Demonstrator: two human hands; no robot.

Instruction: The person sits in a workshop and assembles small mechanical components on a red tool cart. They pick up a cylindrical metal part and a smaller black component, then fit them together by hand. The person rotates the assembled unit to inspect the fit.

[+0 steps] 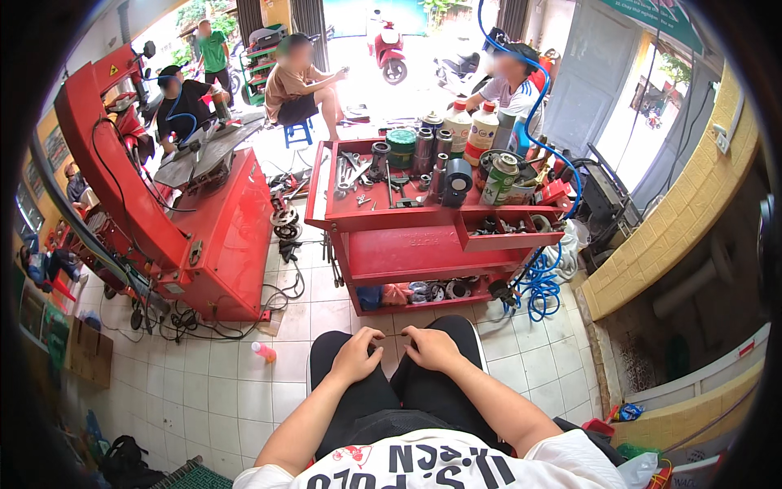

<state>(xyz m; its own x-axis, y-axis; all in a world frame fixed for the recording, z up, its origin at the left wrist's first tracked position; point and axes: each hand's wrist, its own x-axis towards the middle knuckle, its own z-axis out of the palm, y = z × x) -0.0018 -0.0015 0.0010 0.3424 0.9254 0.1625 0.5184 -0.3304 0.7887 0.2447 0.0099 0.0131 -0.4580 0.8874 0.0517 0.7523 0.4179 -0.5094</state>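
My left hand (358,355) rests on my left thigh near the knee, fingers loosely curved and thumb apart, with nothing seen in it. On the other thigh lies my right hand (432,348), also relaxed, its fingertips pointing toward the left hand. A small gap separates the two. Ahead of my knees stands a red tool trolley (423,248). Its top carries wrenches (352,169), sockets (423,151), a green-lidded tub (401,147), two white bottles with red caps (481,132) and a green-and-white spray can (499,181). A shallow side drawer (509,238) sticks out, holding metal parts.
At left stands a red tire-changing machine (224,244), with cables (212,326) on the tiles. A small pink bottle (263,351) is left of my knee. Blue hose (542,285) coils at the trolley's right. Several people sit or stand beyond; a red scooter (388,50) is outside.
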